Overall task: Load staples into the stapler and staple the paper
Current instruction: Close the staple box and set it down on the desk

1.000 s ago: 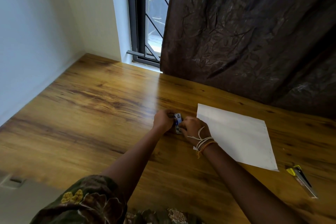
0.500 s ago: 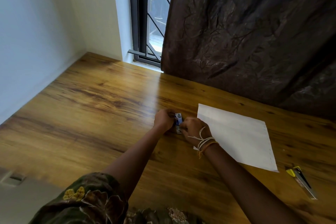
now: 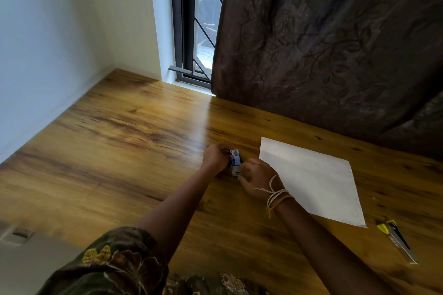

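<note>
A small blue and white staple box [image 3: 235, 161] lies on the wooden table [image 3: 124, 141], held between both hands. My left hand [image 3: 215, 158] grips its far left side. My right hand [image 3: 257, 178] pinches its near end, where the box looks slid partly open. A white sheet of paper [image 3: 311, 179] lies flat just right of my right hand. The yellow and black stapler [image 3: 395, 238] lies at the table's right, apart from both hands. The staples themselves are too small to make out.
A dark brown patterned curtain [image 3: 323, 43] hangs behind the table, touching its far edge. A barred window [image 3: 199, 19] shows left of the curtain. A white wall [image 3: 43, 43] runs along the table's left side.
My right hand has drawn slightly back toward me at the near end of the box. The left hand stays on the box. The camera has shifted a little.
</note>
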Tool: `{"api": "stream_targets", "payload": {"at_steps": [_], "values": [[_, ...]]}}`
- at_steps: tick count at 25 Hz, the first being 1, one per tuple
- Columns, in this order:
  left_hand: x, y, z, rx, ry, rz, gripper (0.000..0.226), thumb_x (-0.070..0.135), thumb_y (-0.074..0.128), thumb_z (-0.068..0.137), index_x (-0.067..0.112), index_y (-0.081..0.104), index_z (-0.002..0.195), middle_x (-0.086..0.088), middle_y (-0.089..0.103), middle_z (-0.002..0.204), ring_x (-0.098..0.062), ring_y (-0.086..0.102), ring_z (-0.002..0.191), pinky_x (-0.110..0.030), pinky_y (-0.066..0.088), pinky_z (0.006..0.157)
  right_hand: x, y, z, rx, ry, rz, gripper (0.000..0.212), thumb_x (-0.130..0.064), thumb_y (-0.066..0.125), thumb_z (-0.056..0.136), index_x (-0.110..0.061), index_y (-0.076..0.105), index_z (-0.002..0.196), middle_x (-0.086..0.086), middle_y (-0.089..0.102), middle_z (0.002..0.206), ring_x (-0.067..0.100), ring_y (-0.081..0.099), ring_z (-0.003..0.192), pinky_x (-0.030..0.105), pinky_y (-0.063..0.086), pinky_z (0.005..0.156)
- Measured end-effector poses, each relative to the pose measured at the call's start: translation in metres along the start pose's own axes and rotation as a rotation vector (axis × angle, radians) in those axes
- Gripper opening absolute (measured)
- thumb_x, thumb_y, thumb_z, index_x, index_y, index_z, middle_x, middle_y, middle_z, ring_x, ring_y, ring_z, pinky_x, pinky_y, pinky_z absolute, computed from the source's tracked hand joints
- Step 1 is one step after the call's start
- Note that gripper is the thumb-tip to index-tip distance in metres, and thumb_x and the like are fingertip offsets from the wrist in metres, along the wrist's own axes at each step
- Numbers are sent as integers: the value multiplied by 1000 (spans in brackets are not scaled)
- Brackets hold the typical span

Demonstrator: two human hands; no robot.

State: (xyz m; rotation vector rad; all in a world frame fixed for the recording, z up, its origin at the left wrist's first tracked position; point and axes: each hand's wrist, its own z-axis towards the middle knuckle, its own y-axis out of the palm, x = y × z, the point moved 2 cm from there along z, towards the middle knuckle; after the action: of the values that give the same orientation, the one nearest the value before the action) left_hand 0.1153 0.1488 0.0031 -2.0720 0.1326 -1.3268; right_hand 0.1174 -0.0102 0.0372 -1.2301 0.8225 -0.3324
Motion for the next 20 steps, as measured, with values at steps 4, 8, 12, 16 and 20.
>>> {"api": "stream_targets", "payload": {"at_steps": [4, 8, 12, 16, 20], "values": [[-1, 1, 1, -7, 7, 16, 33, 14, 65, 88, 22, 66, 120, -6, 66, 118, -12, 56, 88, -14, 42, 57, 8, 8, 0, -109, -32, -42, 24, -24, 59, 88, -11, 67, 107, 9, 64, 110, 22, 58, 100, 26, 46, 82], [-1, 0, 1, -13, -1, 1, 31, 13, 66, 88, 22, 67, 118, -6, 66, 119, -19, 62, 101, -20, 46, 66, 7, 10, 5, -41, -37, -28, 23, -23, 57, 90, -9, 69, 105, 12, 67, 107, 26, 61, 96, 29, 48, 81], [0, 0, 1, -11, 6, 14, 32, 13, 65, 88, 21, 66, 119, -5, 66, 120, -17, 60, 101, -15, 42, 63, 6, 11, 7, -7, -38, -10, 24, -21, 57, 91, -9, 67, 109, 13, 67, 106, 27, 63, 92, 29, 48, 77], [0, 0, 2, -15, 6, 14, 32, 14, 66, 88, 22, 66, 119, -5, 66, 119, -14, 59, 94, -16, 42, 62, 6, 13, 4, 60, -40, -23, 25, -20, 56, 91, -7, 67, 109, 15, 68, 104, 29, 64, 89, 32, 50, 76], [0, 0, 1, -13, 24, 55, 30, 14, 64, 89, 23, 66, 118, -4, 66, 116, -10, 54, 83, -10, 36, 50, -3, 14, 3, 106, -70, -93, 20, -15, 59, 90, -1, 69, 99, 17, 68, 90, 31, 64, 72, 34, 54, 63]]}}
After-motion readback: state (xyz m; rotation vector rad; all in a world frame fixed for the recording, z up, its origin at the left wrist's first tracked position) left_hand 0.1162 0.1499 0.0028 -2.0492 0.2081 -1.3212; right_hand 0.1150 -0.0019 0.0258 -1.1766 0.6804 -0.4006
